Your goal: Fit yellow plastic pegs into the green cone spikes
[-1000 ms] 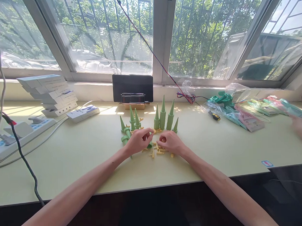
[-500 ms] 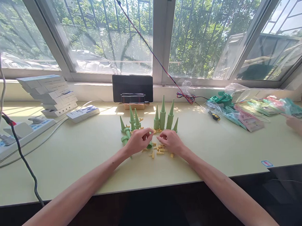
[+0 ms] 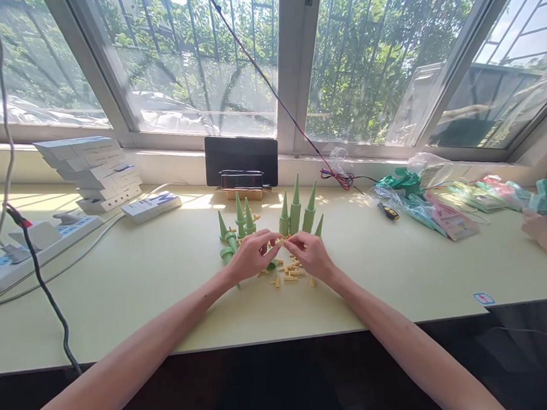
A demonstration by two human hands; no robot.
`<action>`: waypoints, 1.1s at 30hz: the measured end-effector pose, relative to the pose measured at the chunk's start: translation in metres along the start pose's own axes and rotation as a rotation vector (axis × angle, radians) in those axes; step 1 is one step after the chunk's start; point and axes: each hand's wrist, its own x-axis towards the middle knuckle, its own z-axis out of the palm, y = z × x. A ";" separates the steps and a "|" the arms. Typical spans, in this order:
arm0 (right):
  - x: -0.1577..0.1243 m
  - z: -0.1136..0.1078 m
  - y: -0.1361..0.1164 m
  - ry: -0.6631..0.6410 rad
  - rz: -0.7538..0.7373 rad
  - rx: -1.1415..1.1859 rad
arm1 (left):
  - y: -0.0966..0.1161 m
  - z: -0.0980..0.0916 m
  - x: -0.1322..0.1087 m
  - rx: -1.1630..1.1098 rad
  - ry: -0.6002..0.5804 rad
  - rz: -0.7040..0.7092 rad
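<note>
Fingertips of my left hand (image 3: 252, 254) and my right hand (image 3: 311, 255) meet over the middle of the table, both pinched on a small yellow plastic piece (image 3: 283, 239) that the fingers partly cover. Just behind my right hand stand several green pointed towers (image 3: 294, 213) of differing heights. More green cone-topped parts (image 3: 240, 220) are upright behind my left hand, and a green piece with a collar (image 3: 226, 253) lies beside it. Loose yellow pieces (image 3: 291, 274) are scattered below the fingers, near a round green part (image 3: 271, 266) half hidden by my left hand.
A dark tablet (image 3: 241, 155) leans at the window. To the left are stacked white boxes (image 3: 100, 173) and a power strip (image 3: 46, 254) with cables. On the right lie a yellow-black tool (image 3: 388, 211), bagged parts (image 3: 450, 215) and another person's hand (image 3: 544, 229).
My hands have come together, their fingertips now meeting at a small yellow piece. At the far right, the other person's hand has shifted and a teal part shows above it.
</note>
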 end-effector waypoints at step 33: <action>-0.003 -0.003 -0.004 -0.089 -0.024 -0.016 | -0.001 0.000 0.001 -0.011 0.011 0.032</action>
